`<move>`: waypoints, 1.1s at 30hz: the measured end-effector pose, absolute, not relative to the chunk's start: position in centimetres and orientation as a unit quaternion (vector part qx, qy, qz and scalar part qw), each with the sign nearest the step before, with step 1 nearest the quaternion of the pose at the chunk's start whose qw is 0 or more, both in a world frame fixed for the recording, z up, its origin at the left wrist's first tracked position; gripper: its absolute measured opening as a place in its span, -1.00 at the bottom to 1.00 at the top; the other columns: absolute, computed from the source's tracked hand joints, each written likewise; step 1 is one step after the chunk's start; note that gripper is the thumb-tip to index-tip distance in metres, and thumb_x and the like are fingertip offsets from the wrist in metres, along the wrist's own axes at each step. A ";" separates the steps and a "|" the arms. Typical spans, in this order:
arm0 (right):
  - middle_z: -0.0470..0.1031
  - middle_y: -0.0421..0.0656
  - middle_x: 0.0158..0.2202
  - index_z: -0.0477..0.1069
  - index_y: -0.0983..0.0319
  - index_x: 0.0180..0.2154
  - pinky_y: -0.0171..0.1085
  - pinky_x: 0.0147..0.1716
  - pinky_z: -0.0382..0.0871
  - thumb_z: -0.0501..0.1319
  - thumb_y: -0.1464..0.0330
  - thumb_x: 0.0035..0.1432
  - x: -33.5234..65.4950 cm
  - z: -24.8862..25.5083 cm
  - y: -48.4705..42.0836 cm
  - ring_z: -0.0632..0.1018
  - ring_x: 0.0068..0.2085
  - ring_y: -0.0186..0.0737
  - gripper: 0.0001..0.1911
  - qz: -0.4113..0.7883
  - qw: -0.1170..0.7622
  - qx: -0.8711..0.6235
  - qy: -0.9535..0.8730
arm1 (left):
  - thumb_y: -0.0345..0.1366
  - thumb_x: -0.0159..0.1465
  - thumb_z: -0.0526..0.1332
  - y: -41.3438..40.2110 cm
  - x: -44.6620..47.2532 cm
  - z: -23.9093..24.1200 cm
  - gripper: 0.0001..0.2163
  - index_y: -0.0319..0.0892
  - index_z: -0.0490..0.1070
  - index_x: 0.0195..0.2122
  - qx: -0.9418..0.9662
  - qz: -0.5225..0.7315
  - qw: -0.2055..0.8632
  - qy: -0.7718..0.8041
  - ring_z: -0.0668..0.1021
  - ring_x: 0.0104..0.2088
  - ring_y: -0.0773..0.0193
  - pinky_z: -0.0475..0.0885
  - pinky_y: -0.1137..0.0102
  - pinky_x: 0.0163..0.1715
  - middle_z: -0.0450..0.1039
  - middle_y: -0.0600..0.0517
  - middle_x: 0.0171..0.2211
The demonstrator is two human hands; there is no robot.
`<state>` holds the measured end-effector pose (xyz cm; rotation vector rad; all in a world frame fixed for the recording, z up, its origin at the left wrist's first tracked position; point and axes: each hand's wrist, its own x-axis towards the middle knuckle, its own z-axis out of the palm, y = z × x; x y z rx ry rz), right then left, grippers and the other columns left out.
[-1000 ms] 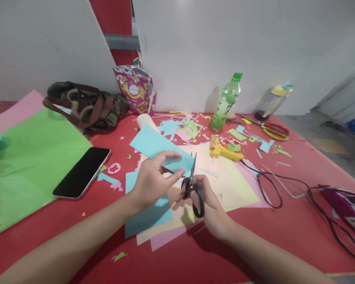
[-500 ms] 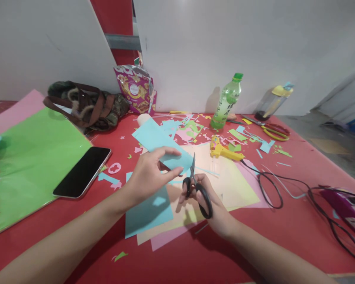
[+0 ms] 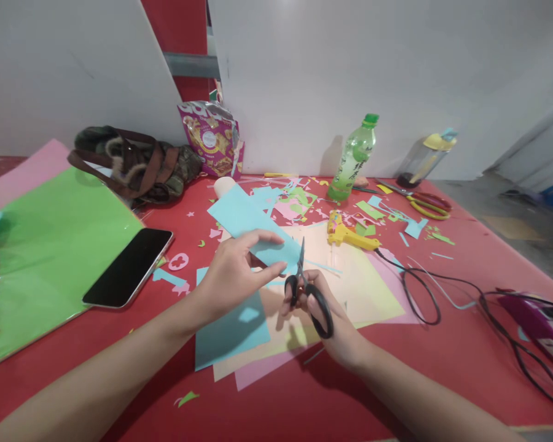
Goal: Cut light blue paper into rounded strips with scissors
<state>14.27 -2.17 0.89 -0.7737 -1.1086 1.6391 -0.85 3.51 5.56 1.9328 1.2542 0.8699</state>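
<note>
The blue paper (image 3: 244, 221) is held off the table, pinched at its near end between the thumb and fingers of the left hand (image 3: 233, 276). Its long axis runs away from that hand, up and to the left. The paper's near right edge lies just right of the left fingertips, and there it meets the scissors (image 3: 303, 283). The right hand (image 3: 336, 325) is closed through the black loops, just right of and nearer than the left. The blades point away from it and look almost closed at the paper's edge. Under both hands lie loose sheets (image 3: 359, 288). A glue gun (image 3: 350, 235) lies beyond the right hand and a phone (image 3: 129, 267) well left of the left.
</note>
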 end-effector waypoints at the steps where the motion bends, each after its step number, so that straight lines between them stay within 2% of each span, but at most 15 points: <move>1: 0.15 -0.24 -0.38 0.03 0.15 -0.35 -0.25 -0.43 0.33 0.10 0.11 0.02 14.2 1.0 -2.2 0.38 -0.37 -0.31 -0.68 0.676 0.487 -0.319 -0.453 | -0.27 0.04 0.21 3.5 -0.9 5.6 -0.78 -0.17 0.35 -0.27 0.739 0.332 0.334 0.481 0.53 -0.50 0.34 0.41 0.53 -0.56 0.48 0.02 -0.28; 18: 0.21 -0.25 -0.38 0.02 0.15 -0.36 -0.33 -0.60 0.26 0.09 0.21 0.08 14.3 0.8 -2.2 0.39 -0.50 -0.38 -0.76 0.675 0.484 -0.308 -0.465 | -0.24 0.04 0.21 3.6 -1.0 5.9 -0.76 -0.17 0.33 -0.26 0.730 0.330 0.362 0.477 0.55 -0.50 0.36 0.41 0.57 -0.57 0.47 0.01 -0.24; 25: 0.16 -0.30 -0.45 0.02 0.15 -0.37 -0.35 -0.61 0.23 0.12 0.21 0.05 14.2 0.8 -2.3 0.38 -0.54 -0.40 -0.74 0.681 0.488 -0.314 -0.447 | -0.26 0.03 0.21 3.6 -1.3 6.2 -0.77 -0.17 0.32 -0.27 0.728 0.323 0.381 0.471 0.55 -0.54 0.37 0.38 0.59 -0.63 0.47 0.04 -0.27; 33: 0.20 -0.30 -0.45 0.04 0.16 -0.38 -0.33 -0.49 0.24 0.16 0.16 -0.01 14.3 1.1 -2.4 0.36 -0.53 -0.43 -0.68 0.688 0.475 -0.322 -0.444 | -0.26 0.01 0.23 4.0 -1.7 6.8 -0.77 -0.16 0.32 -0.29 0.736 0.291 0.380 0.479 0.51 -0.62 0.41 0.35 0.60 -0.68 0.49 0.07 -0.36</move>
